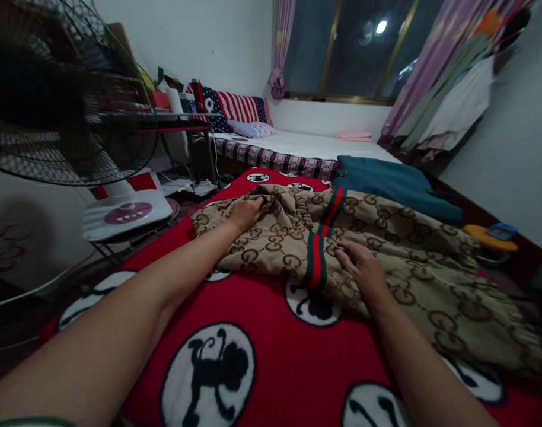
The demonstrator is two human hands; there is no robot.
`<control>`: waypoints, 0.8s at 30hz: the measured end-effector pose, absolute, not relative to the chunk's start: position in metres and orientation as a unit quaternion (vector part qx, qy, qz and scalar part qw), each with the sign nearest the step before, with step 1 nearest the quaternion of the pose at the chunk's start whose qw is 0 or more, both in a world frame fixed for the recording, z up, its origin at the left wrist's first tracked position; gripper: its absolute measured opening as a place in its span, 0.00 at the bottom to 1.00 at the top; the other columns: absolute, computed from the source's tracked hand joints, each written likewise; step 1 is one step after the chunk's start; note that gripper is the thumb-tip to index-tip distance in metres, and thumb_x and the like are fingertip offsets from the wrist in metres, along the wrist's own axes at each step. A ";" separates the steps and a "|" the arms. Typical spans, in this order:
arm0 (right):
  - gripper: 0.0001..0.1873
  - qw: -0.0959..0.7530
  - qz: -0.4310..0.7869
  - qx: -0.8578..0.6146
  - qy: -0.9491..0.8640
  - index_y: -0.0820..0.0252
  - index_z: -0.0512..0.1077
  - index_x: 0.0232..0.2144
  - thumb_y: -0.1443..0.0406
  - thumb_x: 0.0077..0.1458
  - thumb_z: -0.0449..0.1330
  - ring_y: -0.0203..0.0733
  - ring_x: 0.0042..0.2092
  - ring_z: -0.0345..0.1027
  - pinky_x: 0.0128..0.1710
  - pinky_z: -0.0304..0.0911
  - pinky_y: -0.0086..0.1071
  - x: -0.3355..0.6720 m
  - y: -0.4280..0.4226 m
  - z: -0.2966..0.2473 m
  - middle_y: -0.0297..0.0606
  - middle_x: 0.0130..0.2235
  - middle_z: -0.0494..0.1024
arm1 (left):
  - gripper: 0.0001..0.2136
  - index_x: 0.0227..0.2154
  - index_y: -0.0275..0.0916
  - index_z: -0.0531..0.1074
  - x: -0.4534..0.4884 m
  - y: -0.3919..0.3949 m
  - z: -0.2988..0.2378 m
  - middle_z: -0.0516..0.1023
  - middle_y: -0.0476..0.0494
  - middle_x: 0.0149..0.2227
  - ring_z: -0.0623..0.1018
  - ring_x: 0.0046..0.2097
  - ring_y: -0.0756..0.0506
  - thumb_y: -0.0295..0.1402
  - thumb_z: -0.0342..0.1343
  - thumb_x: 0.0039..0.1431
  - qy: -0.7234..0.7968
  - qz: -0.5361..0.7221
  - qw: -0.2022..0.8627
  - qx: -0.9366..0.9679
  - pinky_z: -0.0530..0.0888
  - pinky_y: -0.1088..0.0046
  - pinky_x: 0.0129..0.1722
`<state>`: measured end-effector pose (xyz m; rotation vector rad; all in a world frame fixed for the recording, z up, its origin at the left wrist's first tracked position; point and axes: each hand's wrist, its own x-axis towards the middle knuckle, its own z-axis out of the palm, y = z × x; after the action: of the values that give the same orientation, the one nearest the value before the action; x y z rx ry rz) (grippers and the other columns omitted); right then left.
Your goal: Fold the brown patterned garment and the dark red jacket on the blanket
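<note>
A tan jacket (pixel 271 237) with a brown monogram print lies spread over a red blanket, its fabric wrinkled. Across its middle run green-red-green stripes (pixel 316 261), beside a gathered seam. My left hand (pixel 248 213) is closed on a bunched fold near the jacket's far left part; its fingertips are partly hidden in the cloth. To the right of the stripes, my right hand (pixel 362 267) rests on the jacket, thumb and fingers apart and slightly bent. The red blanket (pixel 293 362) has white circles with black monkey figures.
A fan (pixel 75 101) stands close on the left, its white base (pixel 126 210) on a small stand. A dark teal garment (pixel 378 181) lies beyond the jacket. Further back are a bed (pixel 297 145), a cluttered desk (pixel 177 124) and hanging clothes (pixel 462 107). A yellow stool (pixel 488 237) sits right.
</note>
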<state>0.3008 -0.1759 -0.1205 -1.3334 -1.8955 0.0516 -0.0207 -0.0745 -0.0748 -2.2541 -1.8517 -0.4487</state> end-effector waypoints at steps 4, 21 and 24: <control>0.21 0.401 0.017 -0.530 -0.747 0.59 0.75 0.42 0.52 0.59 0.51 0.51 0.48 0.70 0.51 0.63 0.46 0.301 -0.176 -0.121 0.47 0.45 0.79 | 0.22 0.49 0.39 0.71 -0.029 -0.080 -0.061 0.78 0.35 0.47 0.76 0.49 0.38 0.49 0.44 0.64 -0.632 -0.150 0.067 -0.758 0.68 0.67 0.46; 0.18 0.463 0.042 -0.529 -0.710 0.59 0.76 0.40 0.54 0.56 0.55 0.51 0.47 0.71 0.50 0.64 0.46 0.297 -0.185 -0.111 0.46 0.44 0.79 | 0.19 0.45 0.40 0.71 -0.114 -0.159 -0.055 0.78 0.42 0.40 0.76 0.45 0.38 0.39 0.60 0.49 -0.637 -0.129 0.029 -0.760 0.71 0.66 0.41; 0.16 0.525 0.048 -0.538 -0.658 0.59 0.76 0.40 0.56 0.56 0.55 0.49 0.48 0.72 0.51 0.64 0.45 0.295 -0.193 -0.106 0.44 0.44 0.79 | 0.14 0.44 0.41 0.73 -0.098 -0.173 -0.048 0.75 0.38 0.48 0.73 0.52 0.37 0.34 0.56 0.54 -0.550 -0.151 0.101 -0.815 0.69 0.61 0.51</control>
<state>0.2952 -0.1925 -0.1058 -1.2865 -1.5742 0.1158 -0.0982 -0.1726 -0.0480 -2.4087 -1.6253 -0.4471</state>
